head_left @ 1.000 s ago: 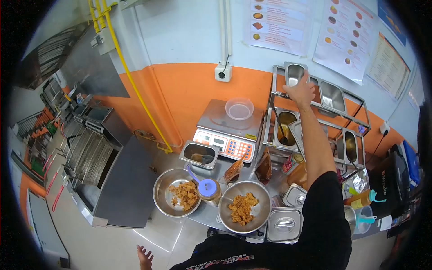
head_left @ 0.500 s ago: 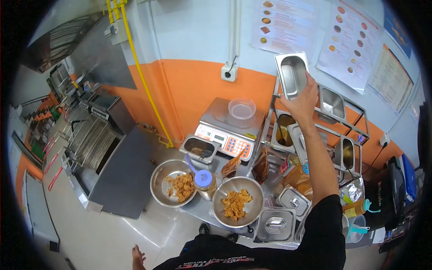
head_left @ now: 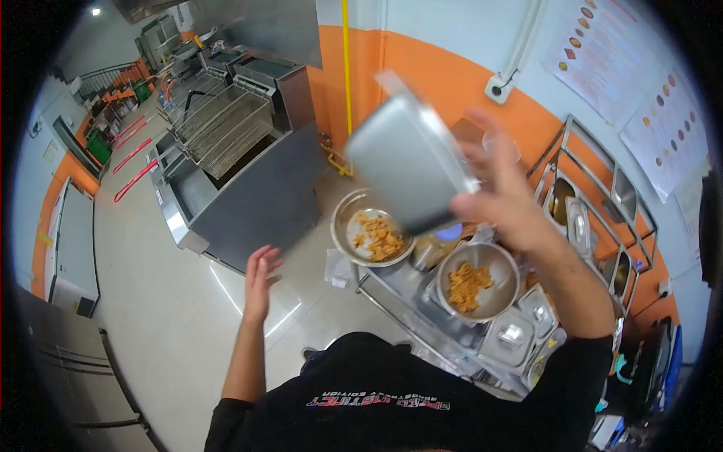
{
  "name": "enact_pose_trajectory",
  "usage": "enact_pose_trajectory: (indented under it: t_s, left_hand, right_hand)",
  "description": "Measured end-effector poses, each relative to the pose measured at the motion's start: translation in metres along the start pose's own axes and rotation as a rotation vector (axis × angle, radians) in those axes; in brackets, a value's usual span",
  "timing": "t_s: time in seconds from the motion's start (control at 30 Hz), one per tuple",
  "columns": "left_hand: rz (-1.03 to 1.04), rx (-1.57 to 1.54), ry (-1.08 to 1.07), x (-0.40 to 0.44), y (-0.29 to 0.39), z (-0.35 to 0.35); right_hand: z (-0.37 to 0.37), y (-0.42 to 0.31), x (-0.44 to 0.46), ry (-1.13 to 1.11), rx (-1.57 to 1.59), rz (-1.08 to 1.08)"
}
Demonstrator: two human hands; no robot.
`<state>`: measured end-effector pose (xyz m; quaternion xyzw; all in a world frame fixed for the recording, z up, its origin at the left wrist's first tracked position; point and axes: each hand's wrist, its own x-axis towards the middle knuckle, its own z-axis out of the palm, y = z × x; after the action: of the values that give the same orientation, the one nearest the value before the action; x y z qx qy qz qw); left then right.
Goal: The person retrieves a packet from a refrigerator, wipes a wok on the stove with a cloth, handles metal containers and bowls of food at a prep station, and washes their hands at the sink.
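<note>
A rectangular stainless steel food pan (head_left: 410,162), blurred by motion, is gripped at one end by my right hand (head_left: 508,192). It hangs tilted in the air, its outer side and base toward me. My left hand (head_left: 260,282) is over the floor to the left, fingers apart, touching nothing. Below the pan, one steel bowl (head_left: 338,224) holds fried pieces (head_left: 380,239), and a second bowl (head_left: 504,288) nearer me holds more pieces (head_left: 468,286). Between the bowls stands a jar (head_left: 429,251) with a purple lid, partly covered by the pan.
A fryer with wire baskets (head_left: 233,124) and red handles stands at left behind a grey panel (head_left: 263,188). A metal rack (head_left: 576,128) with pans lines the orange wall at right. Lidded pans (head_left: 506,339) sit on the steel table. A yellow pipe (head_left: 347,83) runs down the wall.
The view has turned left. My right hand has brought the steel pan away from the rack area toward the left and tilted it. My left hand has risen further into view.
</note>
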<state>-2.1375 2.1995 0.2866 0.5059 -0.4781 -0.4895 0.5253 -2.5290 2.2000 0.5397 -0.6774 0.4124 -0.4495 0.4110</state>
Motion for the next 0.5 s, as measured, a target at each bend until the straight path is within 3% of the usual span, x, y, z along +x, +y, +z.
enact_pose_trajectory:
  t_s: [0.03,0.1,0.13,0.2,0.27,0.4,0.5]
  left_hand:
    - [-0.015,0.01,-0.016,-0.007,0.003,-0.005]
    - [0.123,-0.634,-0.481,-0.014,0.01,-0.018]
    - [0.07,-0.638,-0.351,-0.028,0.018,-0.021]
    - [-0.061,-0.665,-0.155,-0.05,0.015,-0.06]
    - [-0.143,-0.691,-0.052,-0.056,0.001,-0.109]
    - [-0.168,-0.643,0.052,-0.074,-0.02,-0.185]
    - [-0.221,-0.617,0.148,-0.082,-0.028,-0.216]
  right_hand:
    - [0.041,-0.002,0.005,-0.123,0.062,0.053]
    - [0.125,0.0,0.009,-0.309,0.13,0.199]
    - [0.166,0.001,0.012,-0.399,0.14,0.266]
    - [0.263,0.072,0.016,-0.286,-0.089,-0.229]
    - [0.327,0.077,0.02,-0.345,0.124,0.04]
    - [0.412,0.091,0.026,-0.486,0.214,0.223]
    - [0.46,0.111,0.022,-0.377,0.051,0.053]
